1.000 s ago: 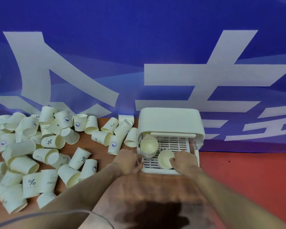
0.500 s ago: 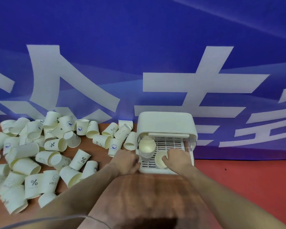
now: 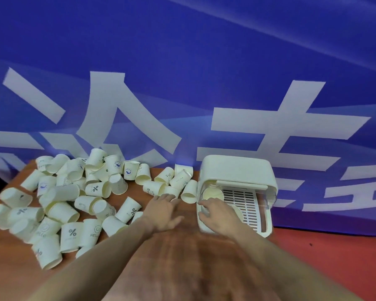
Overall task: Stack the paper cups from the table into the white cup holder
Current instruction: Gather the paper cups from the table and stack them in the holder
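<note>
White plastic fills the three o'clock side of my view: the cup holder (image 3: 237, 170) sits on the wooden counter (image 3: 182, 257), its slatted tray (image 3: 245, 205) open toward me. My right hand (image 3: 217, 216) is down in the tray's near left corner, fingers (image 3: 204, 203) curled over a paper cup (image 3: 237, 210) whose rim peeks out beside my knuckles; whether I am truly gripping it I cannot tell, the hand covers it. Just beyond at twelve o'clock from that hand, a stack of cups (image 3: 213, 194) stands in the tray, mouth up. My left hand (image 3: 163, 211) lies flat on the counter just left of the holder, fingers (image 3: 161, 197) spread apart, holding nothing, tips reaching toward a toppled cup (image 3: 189, 192) beside the holder's wall. Off at nine o'clock, a heap of loose paper cups (image 3: 74, 200) sprawls on the wood, most on their sides. Behind everything hangs a blue banner (image 3: 182, 72) with white characters.
</note>
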### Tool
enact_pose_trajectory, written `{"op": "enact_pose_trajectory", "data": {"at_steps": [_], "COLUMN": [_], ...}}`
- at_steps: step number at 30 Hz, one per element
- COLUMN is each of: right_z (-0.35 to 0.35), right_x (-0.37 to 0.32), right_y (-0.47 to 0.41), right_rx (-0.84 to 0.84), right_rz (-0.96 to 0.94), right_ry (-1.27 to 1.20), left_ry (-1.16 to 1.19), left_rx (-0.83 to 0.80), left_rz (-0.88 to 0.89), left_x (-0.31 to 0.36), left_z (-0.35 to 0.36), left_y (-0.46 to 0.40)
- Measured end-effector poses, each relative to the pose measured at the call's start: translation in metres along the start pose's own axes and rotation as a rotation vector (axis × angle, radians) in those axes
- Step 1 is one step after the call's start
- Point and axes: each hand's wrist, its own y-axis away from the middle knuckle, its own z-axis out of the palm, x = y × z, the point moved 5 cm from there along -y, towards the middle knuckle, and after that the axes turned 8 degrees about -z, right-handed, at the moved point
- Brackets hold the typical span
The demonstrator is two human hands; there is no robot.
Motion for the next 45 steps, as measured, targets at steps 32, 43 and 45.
{"op": "enact_pose_trajectory", "data": {"at_steps": [32,43,45], "right_z": [0.087,0.130,0.136], "right_x": [-0.073,-0.046,-0.046], "right_y": [-0.195,-0.232,-0.235], "right_rx": [-0.166,-0.099,-0.095], "right_rz": [0.180,0.444,0.459], "right_ry": [-0.058,-0.276,-0.316], "left_ry": [0.023,0.072,0.084], "left_rx": [-0.196,-0.257,-0.249], "left_rz": [-0.076,-0.005,-0.009], "left_x": [-0.210,-0.222,-0.221], "left_z": [0.055,0.088,0.090], "left_y": [-0.046,-0.066,-0.067]}}
